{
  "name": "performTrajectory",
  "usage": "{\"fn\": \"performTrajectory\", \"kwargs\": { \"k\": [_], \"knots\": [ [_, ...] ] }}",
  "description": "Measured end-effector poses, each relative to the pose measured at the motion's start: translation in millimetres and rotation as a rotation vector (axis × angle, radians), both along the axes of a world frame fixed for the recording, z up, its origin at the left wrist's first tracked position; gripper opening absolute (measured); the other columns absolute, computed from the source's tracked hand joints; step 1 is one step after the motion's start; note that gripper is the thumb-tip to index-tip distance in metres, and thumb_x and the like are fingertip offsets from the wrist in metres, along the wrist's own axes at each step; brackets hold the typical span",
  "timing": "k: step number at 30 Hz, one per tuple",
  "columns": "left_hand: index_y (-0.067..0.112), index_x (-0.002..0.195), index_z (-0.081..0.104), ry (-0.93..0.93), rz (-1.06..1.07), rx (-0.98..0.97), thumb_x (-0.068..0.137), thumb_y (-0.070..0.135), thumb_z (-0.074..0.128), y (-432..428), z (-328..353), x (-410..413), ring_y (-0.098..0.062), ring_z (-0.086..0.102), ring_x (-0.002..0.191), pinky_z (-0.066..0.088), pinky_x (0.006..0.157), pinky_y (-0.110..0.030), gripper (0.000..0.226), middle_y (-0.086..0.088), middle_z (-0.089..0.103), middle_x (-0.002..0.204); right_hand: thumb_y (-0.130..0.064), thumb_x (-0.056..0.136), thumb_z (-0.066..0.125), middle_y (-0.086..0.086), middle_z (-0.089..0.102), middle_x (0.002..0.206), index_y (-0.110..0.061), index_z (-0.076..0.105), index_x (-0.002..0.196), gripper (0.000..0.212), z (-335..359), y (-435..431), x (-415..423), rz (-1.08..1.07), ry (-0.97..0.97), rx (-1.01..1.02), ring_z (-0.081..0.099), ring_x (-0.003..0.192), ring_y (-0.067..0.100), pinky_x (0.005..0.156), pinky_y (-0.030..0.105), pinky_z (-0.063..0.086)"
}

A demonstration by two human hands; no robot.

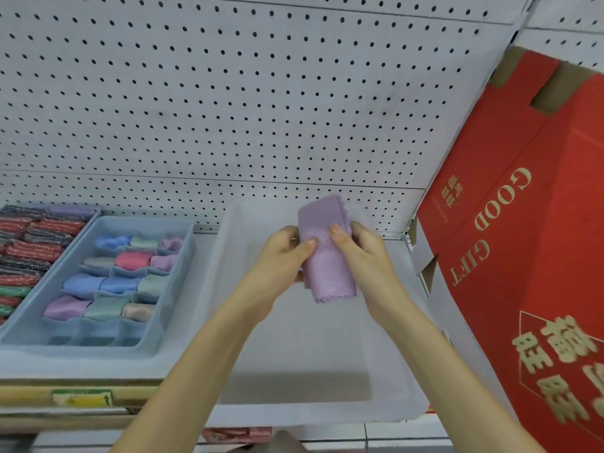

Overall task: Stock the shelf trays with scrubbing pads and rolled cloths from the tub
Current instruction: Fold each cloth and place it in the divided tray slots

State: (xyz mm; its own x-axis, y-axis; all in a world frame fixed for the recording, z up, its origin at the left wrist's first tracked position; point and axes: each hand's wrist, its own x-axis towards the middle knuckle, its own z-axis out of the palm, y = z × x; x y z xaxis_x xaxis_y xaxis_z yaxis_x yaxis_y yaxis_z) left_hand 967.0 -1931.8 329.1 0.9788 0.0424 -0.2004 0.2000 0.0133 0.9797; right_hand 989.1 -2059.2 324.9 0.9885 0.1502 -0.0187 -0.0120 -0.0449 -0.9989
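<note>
I'm seeing both hands holding one lilac cloth [327,253] up over the tub [310,416], above its far half and not touching it. The cloth is folded into a narrow strip with a dotted weave. Its top end is sticking up past the fingers and its zigzag-cut lower edge is hanging free.

The left hand [281,256] is pinching the strip's left edge, thumb on the front face. The right hand [369,256] is pinching the right edge the same way. The remaining fingers are curling behind the cloth, mostly hidden.

The tub is translucent white and is sitting on the shelf [81,364]. Both forearms are crossing its near rim.

- **Left:** a blue divided tray [183,256] is sitting just beside the tub, with rolled cloths [108,284] lying in its cells: blue, pink, green, purple.
- **Further left:** a tray of red, green and dark scrubbing pads [29,250] is getting cut off by the frame.
- **Right:** a red carton [523,256] printed "GOOD GIFT" is crowding the tub's right side.

White pegboard [228,109] is backing the shelf. A yellow-green label [81,397] is showing on the shelf's front lip.
</note>
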Motion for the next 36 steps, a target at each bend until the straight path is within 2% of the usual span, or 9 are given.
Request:
{"fn": "performTrajectory", "kwargs": {
  "k": [4, 8, 12, 15, 19, 23, 26, 32, 36],
  "knots": [
    [0.014, 0.105, 0.054, 0.064, 0.078, -0.066, 0.101, 0.021, 0.041, -11, -9, 0, -0.018, 0.063, 0.087, 0.051, 0.087, -0.044, 0.015, -0.003, 0.065, 0.100, -0.038, 0.098, 0.042, -0.006, 0.061, 0.094, -0.026, 0.049, 0.093, 0.014, -13, 3, -3, 0.064, 0.007, -0.094, 0.064, 0.090, 0.011, 0.076, 0.028, 0.054],
    [0.012, 0.115, 0.050, 0.096, 0.115, -0.091, 0.101, 0.016, 0.041, -16, -22, -2, -0.017, 0.064, 0.101, 0.053, 0.087, -0.034, 0.017, -0.006, 0.064, 0.114, -0.025, 0.100, 0.042, -0.010, 0.060, 0.089, -0.022, 0.050, 0.097, 0.009, -19, 6, -4, 0.051, 0.040, -0.108, 0.057, 0.074, -0.007, 0.065, 0.011, 0.047],
    [0.012, 0.108, 0.051, 0.039, 0.075, -0.050, 0.099, 0.005, 0.043, 1, -22, -2, -0.016, 0.065, 0.090, 0.055, 0.077, -0.029, 0.015, -0.006, 0.065, 0.104, -0.009, 0.091, 0.057, -0.001, 0.068, 0.089, -0.016, 0.061, 0.099, 0.011, -13, -9, 2, 0.177, 0.082, -0.042, 0.063, 0.078, 0.004, 0.064, 0.018, 0.049],
    [0.012, 0.111, 0.048, -0.013, 0.087, -0.026, 0.099, 0.005, 0.044, 6, -19, -3, -0.012, 0.064, 0.073, 0.050, 0.053, -0.019, 0.015, -0.002, 0.065, 0.093, -0.005, 0.085, 0.065, 0.003, 0.070, 0.088, -0.013, 0.058, 0.110, 0.027, -9, -17, 3, 0.201, 0.119, -0.039, 0.064, 0.078, 0.013, 0.065, 0.021, 0.051],
    [0.022, 0.117, 0.036, -0.028, 0.136, 0.022, 0.099, 0.012, 0.046, 4, -21, -5, -0.006, 0.061, 0.063, 0.045, 0.049, -0.016, 0.023, 0.000, 0.066, 0.090, 0.000, 0.079, 0.071, 0.009, 0.067, 0.086, -0.029, 0.041, 0.129, 0.065, -10, -19, 0, 0.117, 0.089, -0.077, 0.066, 0.077, 0.014, 0.065, 0.021, 0.052],
    [0.026, 0.118, 0.045, -0.115, -0.005, 0.051, 0.091, 0.004, 0.057, 7, -21, -10, -0.025, 0.066, 0.087, 0.057, 0.072, -0.033, 0.036, -0.008, 0.066, 0.105, 0.004, 0.082, 0.066, 0.003, 0.068, 0.088, -0.020, 0.064, 0.107, 0.036, -10, -20, -3, 0.087, -0.041, -0.074, 0.065, 0.072, 0.013, 0.062, 0.025, 0.051],
    [0.020, 0.106, 0.064, -0.154, -0.109, 0.101, 0.081, -0.004, 0.068, 14, -18, -13, -0.026, 0.064, 0.097, 0.056, 0.074, -0.027, 0.035, 0.000, 0.065, 0.113, 0.008, 0.075, 0.071, 0.008, 0.071, 0.095, -0.016, 0.068, 0.103, 0.037, -7, -26, -4, 0.143, 0.012, -0.042, 0.067, 0.080, 0.014, 0.067, 0.025, 0.055],
    [0.026, 0.108, 0.066, -0.174, -0.038, 0.335, 0.071, 0.002, 0.078, 17, -11, -13, -0.010, 0.068, 0.082, 0.055, 0.073, -0.022, 0.045, 0.002, 0.070, 0.096, 0.007, 0.069, 0.076, 0.010, 0.071, 0.095, -0.024, 0.069, 0.100, 0.044, -2, -26, -4, 0.157, -0.116, -0.242, 0.067, 0.084, 0.022, 0.076, 0.028, 0.057],
    [0.026, 0.086, 0.071, -0.233, -0.101, 0.587, 0.074, 0.019, 0.077, 23, -7, -15, -0.010, 0.057, 0.067, 0.047, 0.068, -0.025, 0.016, 0.004, 0.064, 0.081, -0.009, 0.077, 0.075, 0.007, 0.061, 0.090, -0.036, 0.068, 0.079, 0.028, -3, -29, 0, 0.203, -0.217, -0.423, 0.057, 0.077, 0.022, 0.070, 0.022, 0.046]
  ]
}}
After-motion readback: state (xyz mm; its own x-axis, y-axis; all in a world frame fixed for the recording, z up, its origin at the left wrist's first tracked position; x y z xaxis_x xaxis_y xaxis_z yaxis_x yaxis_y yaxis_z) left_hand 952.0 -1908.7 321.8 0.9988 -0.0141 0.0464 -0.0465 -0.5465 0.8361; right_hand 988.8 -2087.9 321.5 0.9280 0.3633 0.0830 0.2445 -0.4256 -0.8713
